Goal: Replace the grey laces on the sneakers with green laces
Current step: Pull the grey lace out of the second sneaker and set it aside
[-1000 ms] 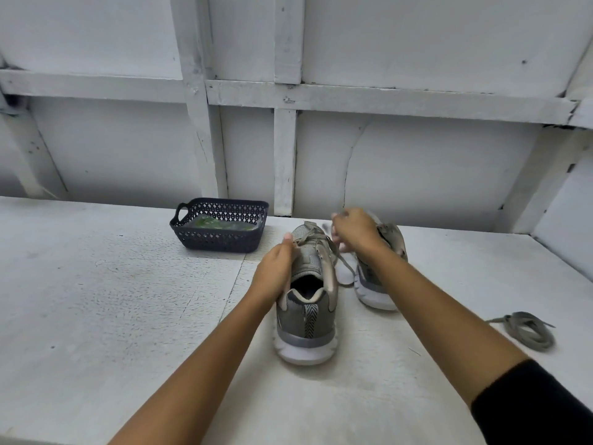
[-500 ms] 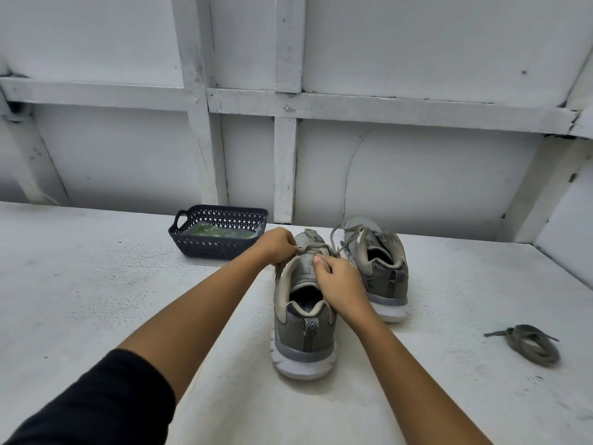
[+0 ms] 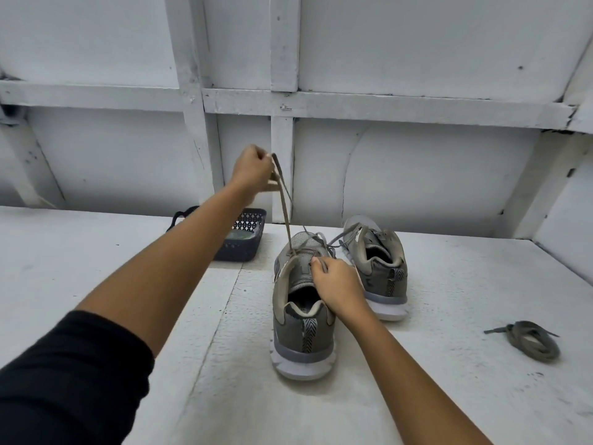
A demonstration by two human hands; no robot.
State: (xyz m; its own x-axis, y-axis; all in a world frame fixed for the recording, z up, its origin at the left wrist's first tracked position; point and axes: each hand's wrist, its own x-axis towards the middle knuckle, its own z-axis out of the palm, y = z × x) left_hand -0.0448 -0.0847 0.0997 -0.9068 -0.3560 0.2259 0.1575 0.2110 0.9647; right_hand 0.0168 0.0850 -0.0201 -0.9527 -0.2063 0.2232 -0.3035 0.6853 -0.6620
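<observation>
Biggest thing in shot is the white panelled wall (image 3: 417,171) filling the top half, then the rough white tabletop (image 3: 96,268) across the bottom. My left arm comes in from the lower left in a black sleeve (image 3: 64,380).

The two grey sneakers sit around the middle of the frame, heels toward me. The near sneaker (image 3: 303,335) is dead centre, and the far sneaker (image 3: 382,274) is just to its right and a bit higher up, laces loose at the front. Left of them, partly behind my forearm, is a dark plastic basket (image 3: 240,250) with something greenish (image 3: 242,234) in it. I can't tell from here if that's the green laces. Over at the right edge a coiled grey lace (image 3: 529,340) lies on its own, well apart from the shoes.

My right hand (image 3: 337,284) has its fingers curled onto the top of the near sneaker beside the tongue, holding it down. My left hand (image 3: 252,171) is up in the upper middle of the frame, fingers closed, pinching a grey lace (image 3: 284,200) that runs in a taut line down to the near sneaker's eyelets.
</observation>
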